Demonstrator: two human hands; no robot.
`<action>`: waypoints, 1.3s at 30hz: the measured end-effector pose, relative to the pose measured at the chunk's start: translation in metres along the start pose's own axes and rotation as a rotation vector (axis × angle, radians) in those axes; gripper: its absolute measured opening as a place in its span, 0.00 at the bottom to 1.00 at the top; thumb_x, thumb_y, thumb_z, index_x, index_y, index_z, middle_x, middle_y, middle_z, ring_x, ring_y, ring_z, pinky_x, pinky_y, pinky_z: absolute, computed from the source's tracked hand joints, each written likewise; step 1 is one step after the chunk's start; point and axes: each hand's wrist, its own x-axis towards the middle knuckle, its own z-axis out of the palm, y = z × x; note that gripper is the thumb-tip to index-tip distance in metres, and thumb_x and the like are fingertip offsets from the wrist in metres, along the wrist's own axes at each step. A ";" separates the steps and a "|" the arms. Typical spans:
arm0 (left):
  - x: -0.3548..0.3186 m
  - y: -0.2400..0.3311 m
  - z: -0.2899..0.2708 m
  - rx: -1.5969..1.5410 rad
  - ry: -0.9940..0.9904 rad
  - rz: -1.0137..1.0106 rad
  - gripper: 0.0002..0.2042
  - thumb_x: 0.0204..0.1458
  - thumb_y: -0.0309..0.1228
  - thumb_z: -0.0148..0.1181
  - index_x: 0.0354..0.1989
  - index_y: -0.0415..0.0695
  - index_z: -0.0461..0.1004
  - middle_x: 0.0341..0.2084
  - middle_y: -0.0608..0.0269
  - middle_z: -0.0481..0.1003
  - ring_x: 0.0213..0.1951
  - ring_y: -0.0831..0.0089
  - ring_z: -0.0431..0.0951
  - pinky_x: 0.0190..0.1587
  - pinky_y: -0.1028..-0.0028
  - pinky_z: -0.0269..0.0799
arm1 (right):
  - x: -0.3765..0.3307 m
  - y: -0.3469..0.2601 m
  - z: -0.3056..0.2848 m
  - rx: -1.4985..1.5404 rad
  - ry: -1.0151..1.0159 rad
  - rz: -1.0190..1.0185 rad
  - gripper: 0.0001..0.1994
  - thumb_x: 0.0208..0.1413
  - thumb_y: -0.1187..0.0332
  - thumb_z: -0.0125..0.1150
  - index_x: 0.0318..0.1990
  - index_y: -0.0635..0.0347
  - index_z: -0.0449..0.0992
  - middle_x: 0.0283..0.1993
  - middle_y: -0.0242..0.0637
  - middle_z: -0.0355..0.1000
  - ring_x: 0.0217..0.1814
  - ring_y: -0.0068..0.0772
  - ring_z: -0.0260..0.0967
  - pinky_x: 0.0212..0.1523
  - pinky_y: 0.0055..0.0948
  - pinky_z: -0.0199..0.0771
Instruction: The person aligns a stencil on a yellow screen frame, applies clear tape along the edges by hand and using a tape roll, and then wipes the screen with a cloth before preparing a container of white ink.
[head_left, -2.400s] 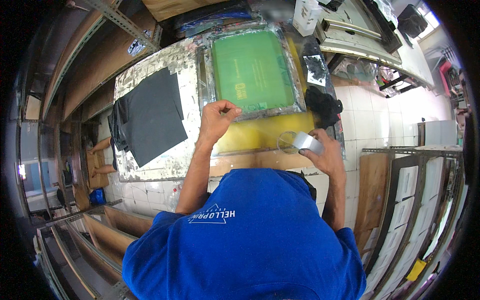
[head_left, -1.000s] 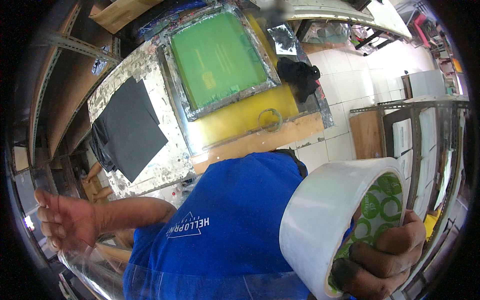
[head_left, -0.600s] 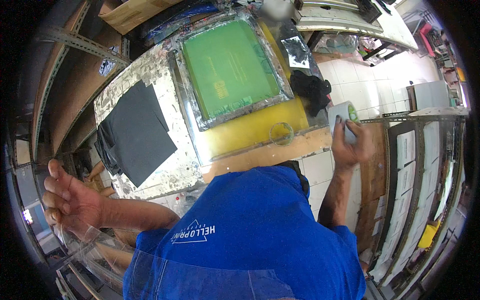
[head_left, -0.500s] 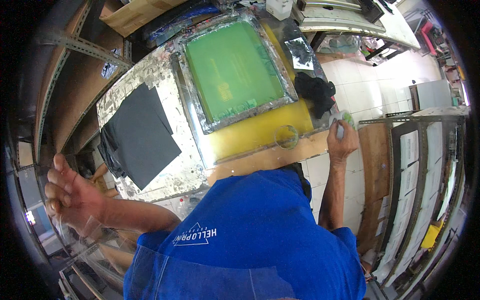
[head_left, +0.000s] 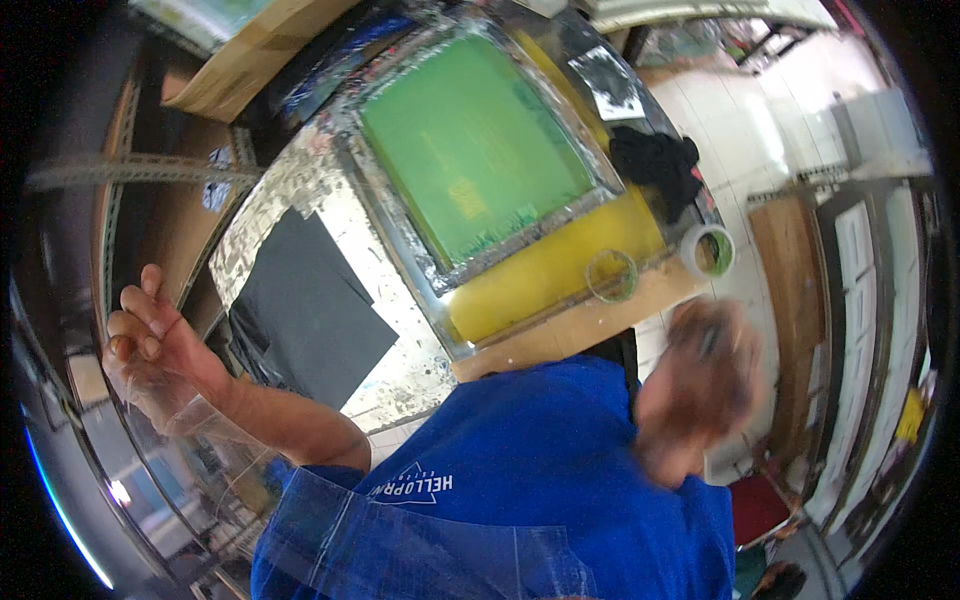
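Note:
My left hand (head_left: 160, 345), fingers curled, grips the edge of a clear plastic sheet (head_left: 430, 545), which runs from it across the front of my blue shirt. Blurred by motion, my right hand (head_left: 705, 370) is raised close to my right shoulder; its fingers are smeared. Just beyond it, at the table's right corner, is a white tub (head_left: 708, 252) with green inside. A clear round container (head_left: 611, 276) sits left of the tub. The screen printing frame (head_left: 470, 150) with green mesh lies over a yellow surface (head_left: 560, 270).
Black sheets (head_left: 310, 310) lie on the paint-stained table (head_left: 250, 235) at left. A crumpled black cloth (head_left: 655, 165) and a black-smeared white paper (head_left: 607, 83) rest right of the frame. Metal shelving (head_left: 150, 172) rises at left; racks (head_left: 855, 300) stand at right.
My right hand has let go of the white tub at the table corner and drawn back toward my shoulder. My left hand keeps its grip on the plastic sheet. The view has tilted.

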 end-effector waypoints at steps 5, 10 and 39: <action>0.016 -0.050 0.008 0.068 -0.218 -0.072 0.09 0.48 0.31 0.69 0.36 0.43 0.83 0.20 0.69 0.66 0.32 0.70 0.63 0.58 0.52 0.60 | 0.052 -0.028 0.053 0.697 -0.497 -0.053 0.05 0.55 0.67 0.66 0.33 0.57 0.82 0.35 0.41 0.79 0.34 0.37 0.73 0.34 0.33 0.70; 0.025 -0.113 0.009 0.467 -0.098 -0.164 0.10 0.54 0.23 0.63 0.44 0.37 0.81 0.40 0.50 0.81 0.43 0.61 0.81 0.52 0.60 0.77 | 0.026 0.000 0.052 0.301 -0.284 0.082 0.09 0.49 0.72 0.71 0.36 0.67 0.82 0.37 0.48 0.78 0.30 0.35 0.74 0.30 0.30 0.72; 0.027 -0.351 0.013 0.561 -0.767 -0.746 0.07 0.52 0.31 0.70 0.35 0.42 0.81 0.29 0.69 0.81 0.36 0.80 0.78 0.44 0.74 0.72 | -0.062 0.187 0.077 0.158 0.459 1.042 0.13 0.56 0.67 0.71 0.46 0.60 0.81 0.37 0.28 0.77 0.32 0.19 0.68 0.28 0.22 0.66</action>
